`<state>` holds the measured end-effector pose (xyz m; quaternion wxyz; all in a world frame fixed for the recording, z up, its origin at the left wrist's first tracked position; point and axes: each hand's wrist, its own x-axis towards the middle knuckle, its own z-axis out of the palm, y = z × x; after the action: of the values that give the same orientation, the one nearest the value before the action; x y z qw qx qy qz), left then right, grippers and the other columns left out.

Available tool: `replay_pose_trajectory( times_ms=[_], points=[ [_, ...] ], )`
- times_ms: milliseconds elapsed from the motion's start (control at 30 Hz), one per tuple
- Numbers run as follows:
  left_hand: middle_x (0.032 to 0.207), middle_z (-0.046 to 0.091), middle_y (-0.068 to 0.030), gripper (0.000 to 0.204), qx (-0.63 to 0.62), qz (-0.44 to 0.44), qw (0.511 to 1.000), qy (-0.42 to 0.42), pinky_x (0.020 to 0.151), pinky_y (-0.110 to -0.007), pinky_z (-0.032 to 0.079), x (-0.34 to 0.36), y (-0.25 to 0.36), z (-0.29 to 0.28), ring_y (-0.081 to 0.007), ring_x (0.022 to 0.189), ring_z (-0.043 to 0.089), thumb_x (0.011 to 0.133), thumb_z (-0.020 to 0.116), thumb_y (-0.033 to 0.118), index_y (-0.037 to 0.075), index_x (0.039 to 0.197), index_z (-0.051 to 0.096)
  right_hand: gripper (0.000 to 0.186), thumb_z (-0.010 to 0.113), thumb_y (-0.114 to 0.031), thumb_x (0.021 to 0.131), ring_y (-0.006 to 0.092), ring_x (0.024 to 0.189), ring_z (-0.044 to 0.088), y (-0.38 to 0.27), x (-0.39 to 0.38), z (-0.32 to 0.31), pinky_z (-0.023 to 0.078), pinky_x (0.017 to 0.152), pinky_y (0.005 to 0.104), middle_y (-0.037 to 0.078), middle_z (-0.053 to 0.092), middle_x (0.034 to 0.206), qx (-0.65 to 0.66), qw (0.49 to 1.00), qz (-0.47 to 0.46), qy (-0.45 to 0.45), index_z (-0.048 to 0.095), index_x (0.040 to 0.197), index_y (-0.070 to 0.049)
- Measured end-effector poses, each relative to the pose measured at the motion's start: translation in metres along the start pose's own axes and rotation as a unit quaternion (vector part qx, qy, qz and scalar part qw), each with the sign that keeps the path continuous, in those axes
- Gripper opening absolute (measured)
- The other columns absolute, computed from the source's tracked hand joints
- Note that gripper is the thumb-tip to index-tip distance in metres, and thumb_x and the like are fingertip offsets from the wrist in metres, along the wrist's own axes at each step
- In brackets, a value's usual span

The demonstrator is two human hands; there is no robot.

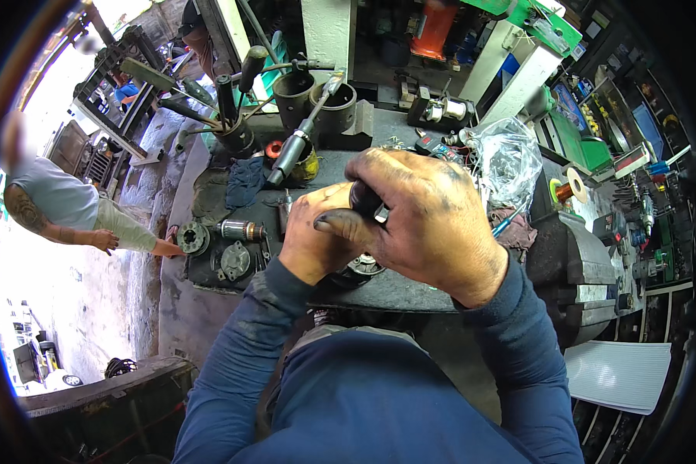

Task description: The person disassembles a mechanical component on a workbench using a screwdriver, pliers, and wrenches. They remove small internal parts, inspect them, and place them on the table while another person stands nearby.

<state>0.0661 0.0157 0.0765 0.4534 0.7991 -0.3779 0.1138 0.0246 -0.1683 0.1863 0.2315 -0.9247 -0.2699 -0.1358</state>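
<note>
Black in colour: gripped a small part (pixel 366 201), only partly visible, within the curled thumb and fingers of the right hand (pixel 433 216), raised over the workbench (pixel 417 284) well left of the vice (pixel 572 240). Held the left hand (pixel 311 249) close beside it; could not tell the state of its mostly hidden fingers. Seemed engaged in two-handed close handling. Probably called next for a steady left hold and an unhurried right-hand adjustment.

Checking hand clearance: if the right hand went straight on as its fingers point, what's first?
Likely the left hand, right ahead of the right hand; they overlap in view, so any gap is unclear.
</note>
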Motion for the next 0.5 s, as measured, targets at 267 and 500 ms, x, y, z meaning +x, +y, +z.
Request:
replay_pose_trajectory(
  times_ms=[267,500],
  points=[
    [0.106,0.075,-0.0177,0.05,-0.036,-0.099,0.994,-0.021,0.085,-0.048,0.059,-0.009,0.0,-0.001,-0.0392,0.1,0.074,0.08,0.081,0.005,0.004,0.127,0.066,0.057,0.08,-0.01,0.086,0.0309,0.107,0.072,0.008,-0.003,0.017,0.056,0.099,0.0403,0.017,0.071,0.118,0.177,0.976,-0.015,0.129,0.063,0.14,0.001],
    [0.109,0.076,-0.0183,0.052,-0.13,-0.103,0.983,-0.076,0.09,-0.046,0.06,-0.01,0.001,-0.008,-0.0407,0.106,0.073,0.08,0.082,0.006,0.004,0.13,0.066,0.057,0.081,-0.009,0.087,0.0269,0.111,0.072,0.012,-0.006,0.023,0.056,0.101,0.039,0.018,0.072,0.12,0.24,0.964,-0.01,0.118,0.063,0.14,0.002]
  ],
)
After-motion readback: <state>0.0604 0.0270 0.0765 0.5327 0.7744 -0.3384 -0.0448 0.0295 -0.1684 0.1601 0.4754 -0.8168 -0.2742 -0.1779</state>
